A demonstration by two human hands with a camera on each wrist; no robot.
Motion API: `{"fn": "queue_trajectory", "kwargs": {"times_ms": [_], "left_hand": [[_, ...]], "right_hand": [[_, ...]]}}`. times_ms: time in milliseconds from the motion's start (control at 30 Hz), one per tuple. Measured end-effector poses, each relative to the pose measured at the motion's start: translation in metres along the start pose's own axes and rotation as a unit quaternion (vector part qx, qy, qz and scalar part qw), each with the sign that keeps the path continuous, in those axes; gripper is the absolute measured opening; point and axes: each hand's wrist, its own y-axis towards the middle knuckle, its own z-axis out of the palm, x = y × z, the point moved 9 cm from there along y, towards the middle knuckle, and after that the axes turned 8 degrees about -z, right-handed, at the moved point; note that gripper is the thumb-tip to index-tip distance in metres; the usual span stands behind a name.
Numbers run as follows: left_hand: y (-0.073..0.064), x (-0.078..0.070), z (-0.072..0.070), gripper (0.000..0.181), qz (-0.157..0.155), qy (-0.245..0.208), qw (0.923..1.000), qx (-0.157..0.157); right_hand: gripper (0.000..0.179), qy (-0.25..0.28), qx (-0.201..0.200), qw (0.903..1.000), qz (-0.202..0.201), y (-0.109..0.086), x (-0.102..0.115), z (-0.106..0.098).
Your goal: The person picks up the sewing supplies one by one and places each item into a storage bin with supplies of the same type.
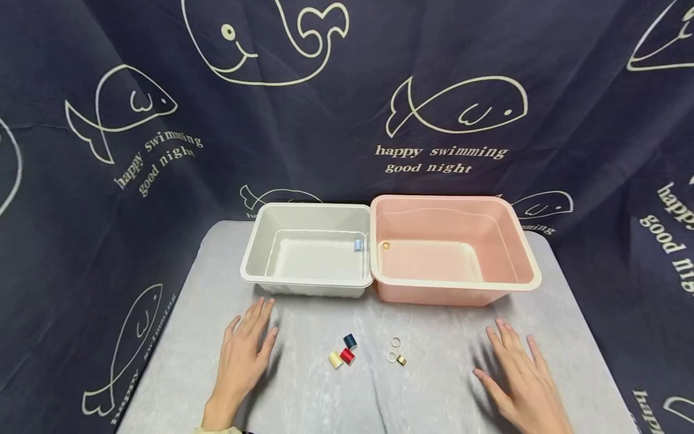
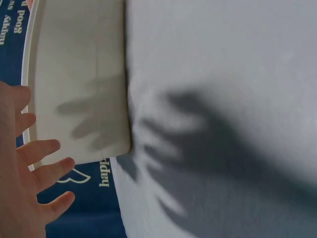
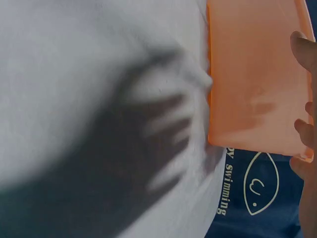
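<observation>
My left hand (image 1: 242, 349) hovers in front of the white bin (image 1: 303, 282), fingers spread and nothing held. On the right, my other hand (image 1: 520, 377) is likewise spread and holds nothing, in front of the pink bin (image 1: 455, 286). Between the hands lie a dark blue thread spool (image 1: 350, 342), a red spool (image 1: 347, 356) and a pale yellow spool (image 1: 335, 360). To their right are two silver rings (image 1: 396, 342) and a gold ring (image 1: 401, 360). A light blue spool (image 1: 358, 245) sits inside the white bin. In the pink bin, a gold ring (image 1: 386, 245) lies near the left wall.
The two bins stand side by side at the back of a table with a light grey cloth (image 1: 303, 398). Behind and beside it hangs a dark blue curtain (image 1: 347, 120) with white fish drawings. Both wrist views show hand shadows on the cloth.
</observation>
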Motion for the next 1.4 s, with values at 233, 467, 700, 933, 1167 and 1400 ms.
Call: {"fn": "queue_trajectory", "kwargs": {"times_ms": [233, 467, 700, 933, 1167, 1400], "left_hand": [[0.004, 0.018, -0.008, 0.052, -0.102, -0.072, 0.9921, -0.012], [0.007, 0.045, -0.004, 0.054, -0.259, -0.195, 0.9450, 0.046], [0.018, 0.055, -0.002, 0.052, -0.303, -0.340, 0.8882, 0.061], [0.030, 0.062, -0.004, 0.052, -0.350, -0.392, 0.8498, 0.045], [0.042, 0.063, 0.004, 0.055, -0.385, -0.457, 0.7972, 0.083], [0.055, 0.063, 0.012, 0.053, -0.404, -0.482, 0.7736, 0.080]], "right_hand": [[0.073, 0.041, -0.056, 0.9972, -0.028, 0.007, 0.014, 0.001], [0.066, 0.066, -0.102, 0.9908, -0.061, 0.009, 0.031, 0.004], [0.063, 0.099, -0.086, 0.9901, -0.050, 0.007, 0.041, 0.020], [0.060, 0.114, -0.064, 0.9906, -0.040, 0.009, 0.053, 0.037], [0.056, 0.134, -0.052, 0.9884, -0.049, 0.016, 0.068, 0.050], [0.052, 0.155, -0.027, 0.9857, -0.060, 0.029, 0.086, 0.063]]}}
